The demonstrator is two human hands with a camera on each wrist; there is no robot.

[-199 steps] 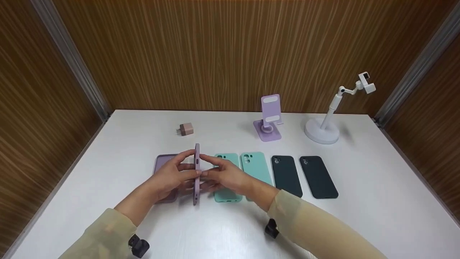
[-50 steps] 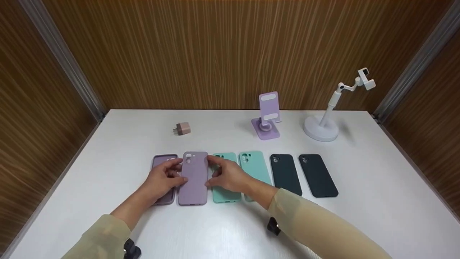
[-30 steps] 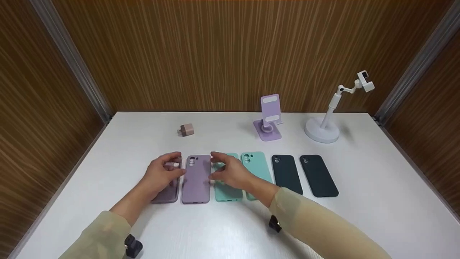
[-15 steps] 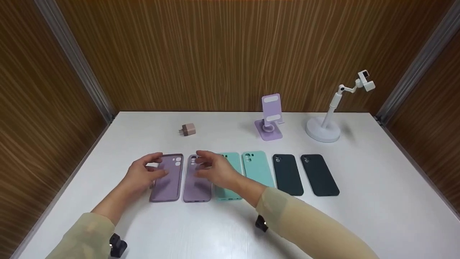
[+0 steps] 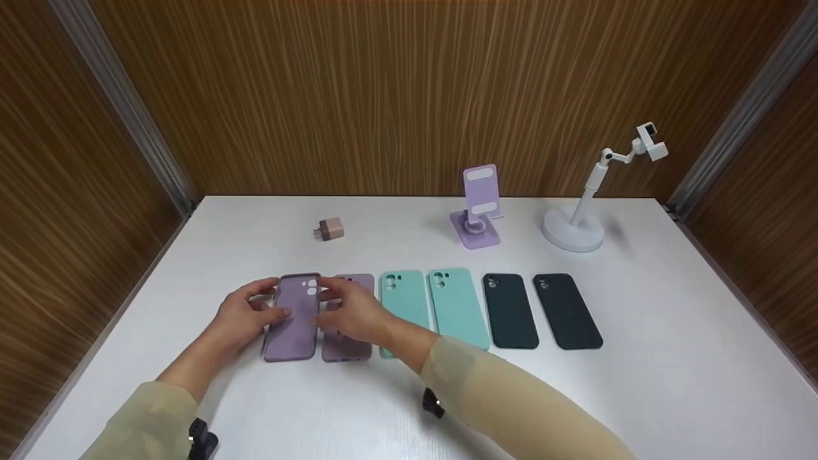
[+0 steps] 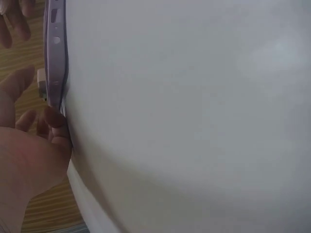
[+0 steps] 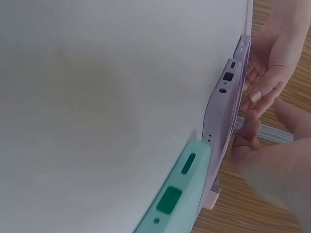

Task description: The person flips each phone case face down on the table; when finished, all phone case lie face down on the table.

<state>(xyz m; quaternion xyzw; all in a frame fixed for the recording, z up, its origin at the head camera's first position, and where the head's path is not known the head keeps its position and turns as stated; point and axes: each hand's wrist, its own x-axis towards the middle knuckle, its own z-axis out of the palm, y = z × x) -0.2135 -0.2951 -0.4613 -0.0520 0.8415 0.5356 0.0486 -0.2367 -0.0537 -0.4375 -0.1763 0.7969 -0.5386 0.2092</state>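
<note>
A purple phone case lies with its hollow side up at the left end of a row. My left hand is at its left edge, the thumb over the inside. My right hand reaches across a second purple phone case, which lies back up, to the first case's right edge. Both hands have loosely bent fingers around the case's sides; whether the fingertips touch it is unclear. In the left wrist view, the left hand shows thumb and fingers apart. The right wrist view shows the cases edge-on, with the right hand beside them.
Two mint green phone cases and two dark phone cases continue the row to the right. Behind stand a pink charger plug, a purple phone stand and a white stand with a jointed arm. Wood-grain panels enclose the table.
The second purple case was turned upright between both hands, then laid back up and released. Both hands have since moved left to the leftmost case, the right one crossing over the second.
</note>
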